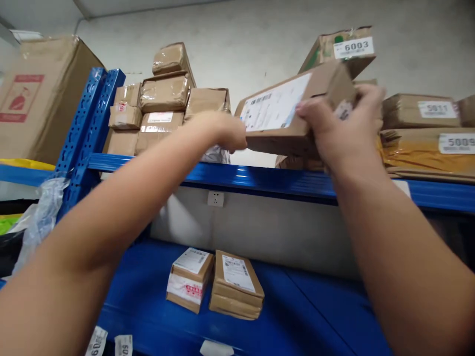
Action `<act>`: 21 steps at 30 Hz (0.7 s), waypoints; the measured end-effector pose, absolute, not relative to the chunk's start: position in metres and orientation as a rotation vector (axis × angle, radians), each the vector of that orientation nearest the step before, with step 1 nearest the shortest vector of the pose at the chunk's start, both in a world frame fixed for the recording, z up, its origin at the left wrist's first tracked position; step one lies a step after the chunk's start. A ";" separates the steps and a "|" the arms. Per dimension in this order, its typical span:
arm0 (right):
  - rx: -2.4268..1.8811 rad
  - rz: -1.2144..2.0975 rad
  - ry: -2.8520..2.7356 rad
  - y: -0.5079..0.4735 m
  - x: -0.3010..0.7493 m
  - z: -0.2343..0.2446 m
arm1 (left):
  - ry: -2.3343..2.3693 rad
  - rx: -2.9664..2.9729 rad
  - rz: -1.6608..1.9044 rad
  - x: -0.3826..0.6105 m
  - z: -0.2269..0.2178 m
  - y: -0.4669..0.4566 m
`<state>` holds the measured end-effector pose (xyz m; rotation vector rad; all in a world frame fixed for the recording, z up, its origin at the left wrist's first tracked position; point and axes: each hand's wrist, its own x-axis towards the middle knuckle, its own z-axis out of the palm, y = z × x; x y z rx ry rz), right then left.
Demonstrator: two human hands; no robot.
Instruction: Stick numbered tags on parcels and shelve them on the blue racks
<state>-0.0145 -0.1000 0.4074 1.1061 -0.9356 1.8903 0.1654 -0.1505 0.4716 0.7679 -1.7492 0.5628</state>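
A brown cardboard box [276,106] with a large white shipping label is held up, tilted, just above the front beam of the upper shelf. My right hand [345,118] grips its right end, thumb on the label side and fingers round the far edge. At the box's left end is my left hand [228,131], curled against it; its fingers are partly hidden and slightly blurred. Behind the box, another carton marked 6003 [354,47] sits on top of a stack. To the left of my left hand stand several stacked cartons [165,94].
A blue beam [260,179] runs across the upper shelf, joined to a blue upright [85,118]. Cartons labelled 5011 [403,111] and 5009 [411,148] lie at right. Two small boxes [189,282] rest on the lower blue shelf [297,316]. Far left stands a large carton [55,99].
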 end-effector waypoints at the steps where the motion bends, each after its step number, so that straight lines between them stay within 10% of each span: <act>1: 1.078 1.854 -1.073 -0.101 -0.006 0.408 | -1.722 0.852 0.682 0.176 0.473 -0.136; 21: 1.035 1.465 -1.097 -0.184 -0.016 0.387 | -1.246 0.714 0.339 0.167 0.511 -0.174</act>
